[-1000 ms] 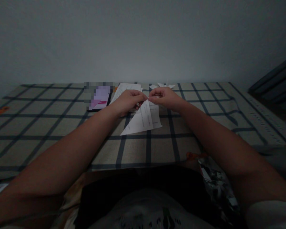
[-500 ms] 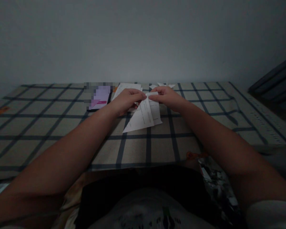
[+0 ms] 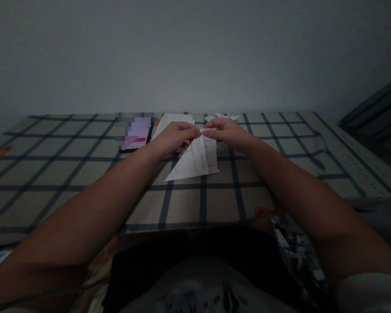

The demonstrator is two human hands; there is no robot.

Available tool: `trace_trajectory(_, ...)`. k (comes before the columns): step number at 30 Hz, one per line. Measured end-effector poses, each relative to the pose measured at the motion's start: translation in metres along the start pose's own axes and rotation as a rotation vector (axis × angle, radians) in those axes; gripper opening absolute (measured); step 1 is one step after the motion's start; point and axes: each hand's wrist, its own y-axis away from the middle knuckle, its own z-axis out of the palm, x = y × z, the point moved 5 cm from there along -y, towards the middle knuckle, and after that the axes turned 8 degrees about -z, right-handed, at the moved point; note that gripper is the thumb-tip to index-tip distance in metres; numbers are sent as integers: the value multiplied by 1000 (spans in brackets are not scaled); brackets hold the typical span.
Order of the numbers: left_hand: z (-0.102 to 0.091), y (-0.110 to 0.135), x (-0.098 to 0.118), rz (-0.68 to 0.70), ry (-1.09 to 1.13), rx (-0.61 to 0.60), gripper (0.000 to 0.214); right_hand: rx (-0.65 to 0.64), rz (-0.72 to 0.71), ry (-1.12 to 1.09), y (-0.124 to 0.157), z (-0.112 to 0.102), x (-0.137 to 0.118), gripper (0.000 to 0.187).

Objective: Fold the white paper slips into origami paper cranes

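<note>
Both hands meet over a checked cloth (image 3: 84,174) at the far middle. My left hand (image 3: 172,138) and my right hand (image 3: 226,131) each pinch the top of a folded sheet of white printed paper (image 3: 197,161). The paper hangs from the fingertips as a triangle-like flap, its lower edge resting on the cloth. Fingers of both hands are closed on its upper tip.
A phone (image 3: 136,134) with a lit pink and lilac screen lies left of the hands. More white paper sheets (image 3: 174,118) lie behind the left hand. Small folded paper pieces (image 3: 222,116) sit by the far edge. A bare wall rises behind; a dark object (image 3: 378,117) stands right.
The hands stayed in place, fingers working the paper's top. The paper's lower flap shifted slightly, swinging a little up and back down on the cloth.
</note>
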Motion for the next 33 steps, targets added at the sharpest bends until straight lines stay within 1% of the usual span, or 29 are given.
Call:
trace_trajectory(4, -1, -3, -4, 10, -8, 0, 13, -20, -24, -6, 0, 0, 2, 22)
trace_trajectory(7, -1, -4, -5, 6, -2, -4, 14, -18, -93, 54, -2, -1, 0, 28)
trace_trajectory(10, -1, -5, -5, 0, 3, 6, 13, 36, -178, 174, -4, -3, -3, 26)
trace_trajectory(12, -1, -5, -3, 17, 4, 13, 13, 87, -209, 210, -5, -6, -3, 24)
trace_trajectory(13, -1, -5, -3, 31, -1, 20, 13, 101, -203, 196, -5, -7, -2, 23)
trace_trajectory(15, -2, -5, -1, 50, -10, 39, 15, 90, -149, 118, -5, -6, 1, 23)
trace_trajectory(18, -4, -4, -1, 35, -20, 72, 18, 38, -59, -4, -3, -2, 4, 21)
trace_trajectory(21, -4, -3, -1, 17, -22, 76, 16, 25, -34, -56, -3, -1, 2, 18)
trace_trajectory(26, -2, -3, 0, 3, 5, 43, 15, 28, -52, -23, -3, -3, 3, 18)
trace_trajectory(30, -2, -1, 2, 33, -13, 43, 14, 13, -61, -12, -3, -3, 7, 21)
trace_trajectory(33, -2, -1, 1, 21, -31, 41, 13, 27, -51, 24, -3, -4, 8, 25)
